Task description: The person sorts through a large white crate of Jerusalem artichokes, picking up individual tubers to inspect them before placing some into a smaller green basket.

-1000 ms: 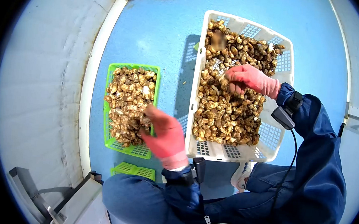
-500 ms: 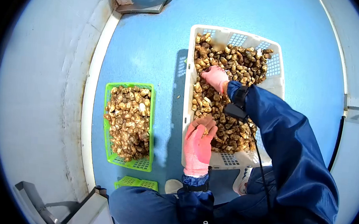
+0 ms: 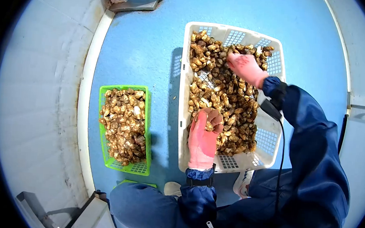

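Shells fill the green basket on the left. Left hand curls its fingers around one shell in the white crate. Right hand, fingers bent, digs at the far end. Sorting seems underway; next, a firm grip to lift.

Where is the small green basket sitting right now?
In the head view, the green basket sits on the blue floor, to the left of the white crate and beside the pale curb.
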### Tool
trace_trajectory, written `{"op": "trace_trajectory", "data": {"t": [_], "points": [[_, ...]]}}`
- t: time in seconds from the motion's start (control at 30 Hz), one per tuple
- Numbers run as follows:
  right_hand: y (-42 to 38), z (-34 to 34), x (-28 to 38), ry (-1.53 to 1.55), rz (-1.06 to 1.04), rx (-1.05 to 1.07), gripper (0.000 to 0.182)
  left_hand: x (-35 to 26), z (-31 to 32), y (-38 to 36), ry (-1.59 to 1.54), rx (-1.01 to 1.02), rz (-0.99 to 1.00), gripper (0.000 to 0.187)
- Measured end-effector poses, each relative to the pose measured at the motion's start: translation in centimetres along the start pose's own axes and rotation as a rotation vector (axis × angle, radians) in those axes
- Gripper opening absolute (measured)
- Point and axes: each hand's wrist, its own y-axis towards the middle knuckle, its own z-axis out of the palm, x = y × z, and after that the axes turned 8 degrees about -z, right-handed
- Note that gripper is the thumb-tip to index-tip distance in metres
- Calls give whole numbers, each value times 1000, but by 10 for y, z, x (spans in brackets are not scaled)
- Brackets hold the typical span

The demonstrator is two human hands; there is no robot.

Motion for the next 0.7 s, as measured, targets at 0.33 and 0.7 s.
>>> {"op": "trace_trajectory", "data": {"t": [0.33,0.7], "points": [[-14,43,3,65,91,64,24,16,22,-6,61,14,42,29],[-2,35,30,120,258,249,43,17,12,-8,90,-149,-83,29]]}}
